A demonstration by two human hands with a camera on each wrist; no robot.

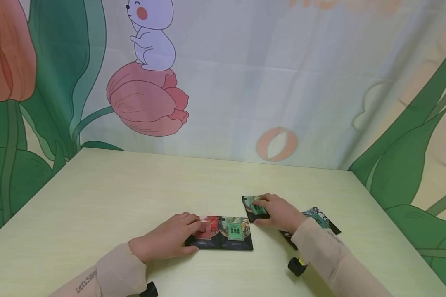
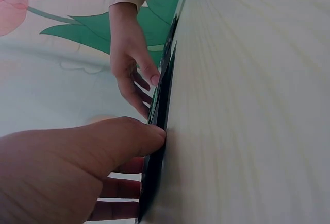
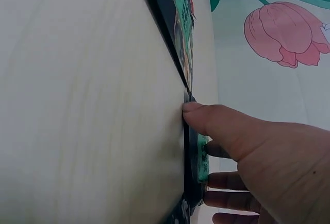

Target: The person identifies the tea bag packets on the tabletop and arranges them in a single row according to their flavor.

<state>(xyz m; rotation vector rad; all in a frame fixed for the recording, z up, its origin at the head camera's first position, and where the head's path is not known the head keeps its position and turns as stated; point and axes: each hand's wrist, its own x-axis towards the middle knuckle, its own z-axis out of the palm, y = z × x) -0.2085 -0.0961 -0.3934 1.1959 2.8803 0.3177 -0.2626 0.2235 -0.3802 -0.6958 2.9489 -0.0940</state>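
Two flat dark sachets lie side by side in the head view, a red-labelled sachet (image 1: 205,230) on the left and a green-labelled sachet (image 1: 236,232) on the right. My left hand (image 1: 171,237) grips the left end, its thumb along the near edge and fingers over the top. Farther right, my right hand (image 1: 280,212) holds another green-labelled sachet (image 1: 250,205) between thumb and fingers; part of it is hidden under the hand. Its thumb presses the near edge in the right wrist view, where the fingers reach the far side of the sachet (image 3: 193,157).
Beneath and beyond the right wrist lies a patterned dark sachet (image 1: 321,218), partly covered by the sleeve. Everything rests on a pale wooden table (image 1: 134,185). Behind its back edge hangs a printed curtain (image 1: 226,82) with tulips and a white animal.
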